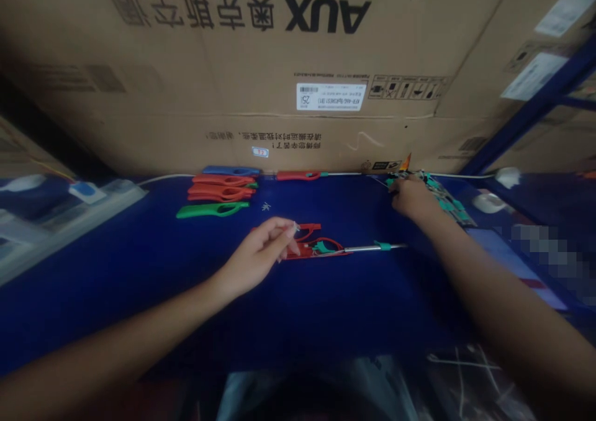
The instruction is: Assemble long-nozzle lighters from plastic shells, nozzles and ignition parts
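Observation:
My left hand is closed in a pinch just over an opened red lighter shell. Something tiny and pale shows at its fingertips, too small to name. The shell has a trigger loop with a green part inside, and a metal tube with a green collar runs out to the right. Another red shell piece lies just behind it, partly hidden by the hand. At the back right, my right hand has curled fingers at a pile of green-and-metal lighter parts; what they grip is hidden.
Red lighter shells, a blue one and a green one lie at the back left. A red lighter body with a rod lies against the cardboard box. Small pale bits rest on the blue table.

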A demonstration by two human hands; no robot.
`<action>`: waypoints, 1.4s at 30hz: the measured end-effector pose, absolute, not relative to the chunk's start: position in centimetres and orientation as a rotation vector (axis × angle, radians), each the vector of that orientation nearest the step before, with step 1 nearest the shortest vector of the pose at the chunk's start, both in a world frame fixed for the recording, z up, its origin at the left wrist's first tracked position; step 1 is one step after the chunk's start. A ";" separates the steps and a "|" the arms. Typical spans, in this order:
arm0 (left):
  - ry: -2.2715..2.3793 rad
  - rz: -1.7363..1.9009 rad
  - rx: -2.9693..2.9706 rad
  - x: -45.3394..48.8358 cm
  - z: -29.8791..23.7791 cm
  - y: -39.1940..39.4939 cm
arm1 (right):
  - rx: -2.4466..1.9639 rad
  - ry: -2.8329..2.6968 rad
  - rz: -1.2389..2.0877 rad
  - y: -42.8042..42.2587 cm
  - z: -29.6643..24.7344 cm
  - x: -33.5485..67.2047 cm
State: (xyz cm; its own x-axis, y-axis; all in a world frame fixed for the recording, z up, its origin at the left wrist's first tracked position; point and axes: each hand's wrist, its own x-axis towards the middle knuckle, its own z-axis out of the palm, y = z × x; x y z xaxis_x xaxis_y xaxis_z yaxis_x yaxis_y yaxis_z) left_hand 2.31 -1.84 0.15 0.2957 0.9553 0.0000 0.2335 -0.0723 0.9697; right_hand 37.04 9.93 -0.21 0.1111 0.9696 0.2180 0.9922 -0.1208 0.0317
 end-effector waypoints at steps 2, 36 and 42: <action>1.132 0.893 1.532 2.3 0.3 -1.8 | -2.254 -1.985 -0.273 10.2 -0.3 37.6; 1.057 0.719 1.621 2.1 0.9 -1.5 | -1.088 -2.020 1.401 0.9 1.4 26.1; 1.063 0.653 1.608 2.2 0.9 -1.5 | -1.064 -1.857 1.643 1.4 1.2 26.1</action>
